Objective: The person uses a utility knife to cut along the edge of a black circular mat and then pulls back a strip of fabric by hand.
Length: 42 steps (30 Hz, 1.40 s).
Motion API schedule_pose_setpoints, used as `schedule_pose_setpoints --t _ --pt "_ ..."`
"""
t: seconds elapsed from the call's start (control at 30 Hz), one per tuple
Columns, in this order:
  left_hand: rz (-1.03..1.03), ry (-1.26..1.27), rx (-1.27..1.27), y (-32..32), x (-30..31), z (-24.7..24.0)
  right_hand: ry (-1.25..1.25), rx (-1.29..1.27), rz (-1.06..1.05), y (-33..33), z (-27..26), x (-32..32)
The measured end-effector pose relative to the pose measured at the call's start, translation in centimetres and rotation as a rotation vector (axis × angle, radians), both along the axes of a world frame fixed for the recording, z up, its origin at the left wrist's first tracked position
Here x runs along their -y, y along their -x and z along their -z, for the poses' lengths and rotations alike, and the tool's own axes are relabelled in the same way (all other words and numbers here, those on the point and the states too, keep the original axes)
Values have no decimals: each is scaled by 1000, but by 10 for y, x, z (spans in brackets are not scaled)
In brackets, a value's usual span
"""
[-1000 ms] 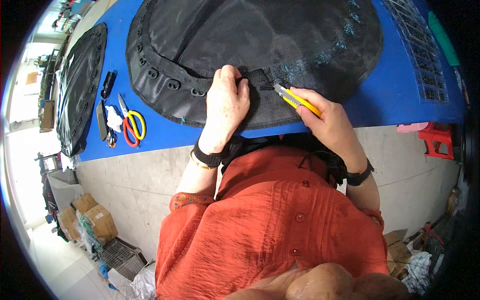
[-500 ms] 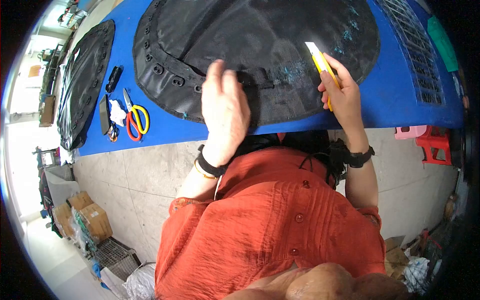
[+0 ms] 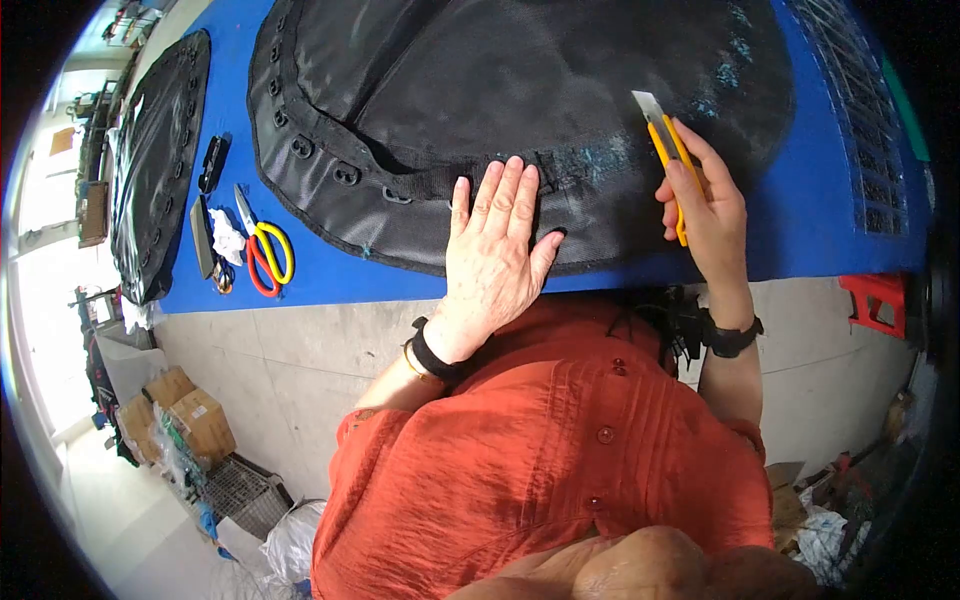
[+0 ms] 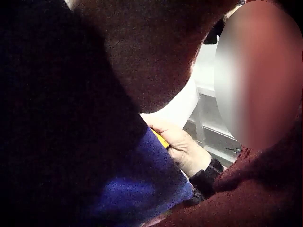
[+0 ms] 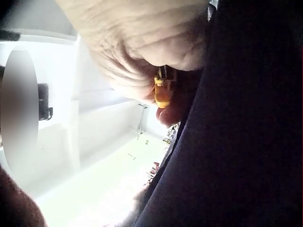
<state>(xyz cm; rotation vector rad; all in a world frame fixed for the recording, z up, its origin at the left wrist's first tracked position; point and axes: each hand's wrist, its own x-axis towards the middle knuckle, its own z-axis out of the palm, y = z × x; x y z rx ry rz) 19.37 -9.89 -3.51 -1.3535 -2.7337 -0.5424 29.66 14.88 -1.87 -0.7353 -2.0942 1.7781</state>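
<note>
A large black fabric piece (image 3: 480, 90) with a row of black eyelets along its left edge lies on the blue table. My left hand (image 3: 495, 245) rests flat on its near part, fingers straight over the dark strap (image 3: 430, 184). To the right, my right hand (image 3: 710, 215) grips a yellow utility knife (image 3: 672, 150), its blade pointing up and away over the fabric. Blue-green marks (image 3: 605, 160) show between the hands. In the right wrist view the knife's yellow end (image 5: 163, 94) sticks out under the right hand (image 5: 142, 42); the left wrist view is mostly dark.
On the table's left lie scissors with red and yellow handles (image 3: 268, 255), a black tool (image 3: 212, 165), a grey bar (image 3: 202, 238) and white crumpled material (image 3: 227, 238). Another black piece (image 3: 160, 170) is at the far left. Clear packaging (image 3: 850, 110) lies at the right; a red stool (image 3: 880, 303) stands beyond.
My left hand has gone from gripping the fabric's strap to lying flat on it, passing through a lift. The right hand has drawn the knife away from the strap, up and right.
</note>
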Motion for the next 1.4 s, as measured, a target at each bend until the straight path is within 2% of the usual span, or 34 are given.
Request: schedule_pose_setpoints --t 0.23,0.7,1.03,1.4 --pt "-6 -24 21 4 2 1 44 72 -1 5 -5 -1" --pt "6 -76 100 8 4 1 20 -47 -42 3 1 -4" --pt "6 -56 89 8 4 2 -35 -68 -49 1 6 -6" --pt "-3 -72 107 6 4 -2 22 -51 -10 2 3 -1"
